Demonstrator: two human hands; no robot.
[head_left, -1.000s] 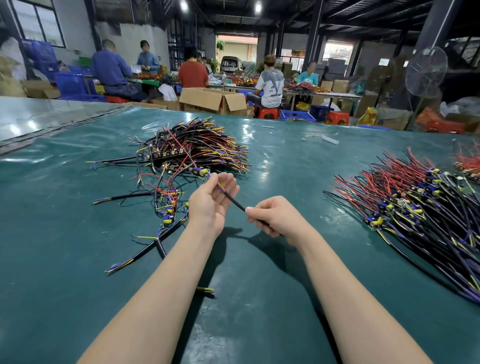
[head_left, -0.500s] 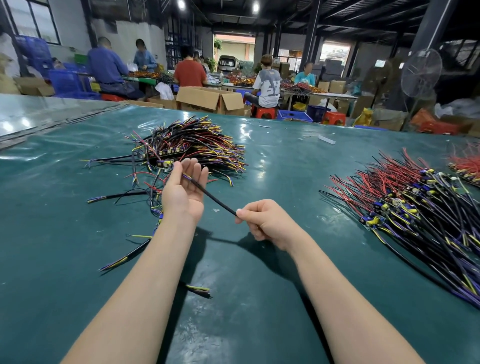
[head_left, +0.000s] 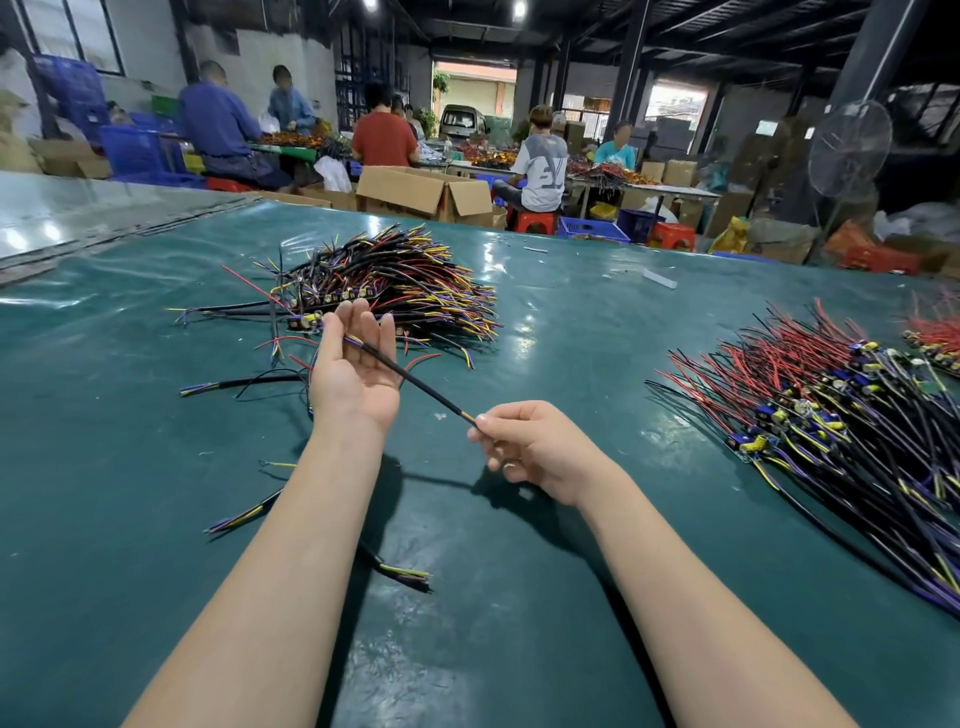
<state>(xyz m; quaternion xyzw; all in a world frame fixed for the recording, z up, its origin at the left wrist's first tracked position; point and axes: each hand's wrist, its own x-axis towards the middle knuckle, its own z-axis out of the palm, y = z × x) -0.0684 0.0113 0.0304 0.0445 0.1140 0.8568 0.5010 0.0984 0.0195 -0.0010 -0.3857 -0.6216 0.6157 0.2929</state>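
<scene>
The right hand (head_left: 535, 447) pinches the near end of a thin black cable (head_left: 415, 382) between thumb and forefinger, with its other fingers curled underneath. The cable slants up and away above the middle of the surface to the left hand (head_left: 358, 371). That hand is spread flat, palm up, fingers straight. The cable's far end, where short coloured wires show, lies across those fingers.

Below is a glossy green table (head_left: 545, 597). A heap of black, red and yellow wiring (head_left: 405, 280) lies toward its far edge, just beyond the left hand. A larger spread of red and black wiring (head_left: 831, 410) lies along the right edge. Loose cables (head_left: 244, 383) lie toward the left edge.

Past the far edge is a dim workshop where seated people (head_left: 543, 166) work near an open cardboard box (head_left: 421, 192) and a standing fan (head_left: 849, 148).

Both bare forearms reach forward from the near edge, the left further out.
</scene>
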